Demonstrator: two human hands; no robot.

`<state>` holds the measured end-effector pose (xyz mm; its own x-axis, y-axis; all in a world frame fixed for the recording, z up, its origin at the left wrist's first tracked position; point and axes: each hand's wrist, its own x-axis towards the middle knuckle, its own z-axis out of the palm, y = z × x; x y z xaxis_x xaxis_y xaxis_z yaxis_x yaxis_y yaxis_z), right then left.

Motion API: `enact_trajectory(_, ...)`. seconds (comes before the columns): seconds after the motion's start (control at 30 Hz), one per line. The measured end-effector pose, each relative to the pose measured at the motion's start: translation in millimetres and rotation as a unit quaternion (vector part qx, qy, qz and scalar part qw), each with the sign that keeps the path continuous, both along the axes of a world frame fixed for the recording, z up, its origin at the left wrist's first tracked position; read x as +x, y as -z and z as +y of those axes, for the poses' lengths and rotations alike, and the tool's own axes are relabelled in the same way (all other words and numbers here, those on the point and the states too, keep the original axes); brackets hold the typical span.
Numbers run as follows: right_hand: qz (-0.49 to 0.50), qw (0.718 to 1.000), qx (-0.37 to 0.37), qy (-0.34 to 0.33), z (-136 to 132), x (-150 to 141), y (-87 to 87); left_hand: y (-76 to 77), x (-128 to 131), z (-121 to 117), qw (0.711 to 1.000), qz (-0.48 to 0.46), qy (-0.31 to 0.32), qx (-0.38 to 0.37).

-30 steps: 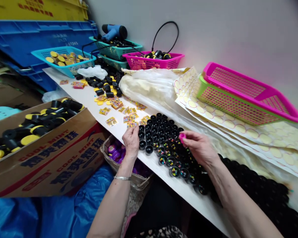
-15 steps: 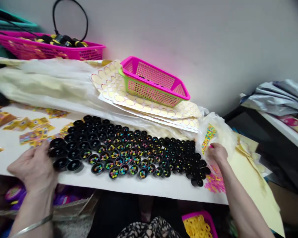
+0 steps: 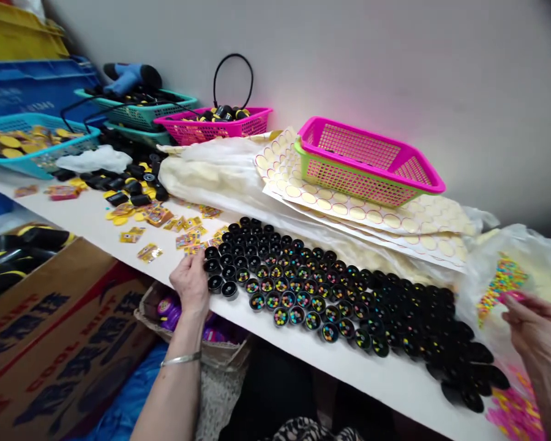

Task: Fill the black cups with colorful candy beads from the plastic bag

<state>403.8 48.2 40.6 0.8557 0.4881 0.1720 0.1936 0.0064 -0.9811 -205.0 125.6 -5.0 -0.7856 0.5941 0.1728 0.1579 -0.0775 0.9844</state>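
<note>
Well, the right hand (image 3: 539,327) pinches a small pink piece (image 3: 512,296) — probably light, stiff, best held by its sides — but the left hand's grip (image 3: 190,285) I can't tell.

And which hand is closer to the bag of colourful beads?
The right hand, by the bag; the left hand is far off, beside the black cups.
</note>
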Motion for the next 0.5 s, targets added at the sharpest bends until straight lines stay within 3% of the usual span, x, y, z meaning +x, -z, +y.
enact_trajectory(0.1, 0.026, 0.998, 0.049, -0.032, -3.1, -55.9, -38.4, 0.7, -1.2, -0.6, 1.000, -0.003, 0.000, -0.006)
enact_trajectory(0.23, 0.058, 0.976, 0.024, -0.210, 17.1, -150.6, -66.7, 1.1, -3.0, 0.0, 1.000, -0.007, 0.009, -0.008)
enact_trajectory(0.37, 0.031, 0.899, -0.003, -0.436, 46.8, -234.8, -59.2, 2.2, -2.7, 1.8, 1.000, -0.017, 0.005, -0.001)
enact_trajectory(0.5, 0.003, 0.844, -0.004, -0.536, 61.4, -284.6, -46.0, 4.0, -3.0, 2.2, 1.000, 0.011, -0.001, -0.007)
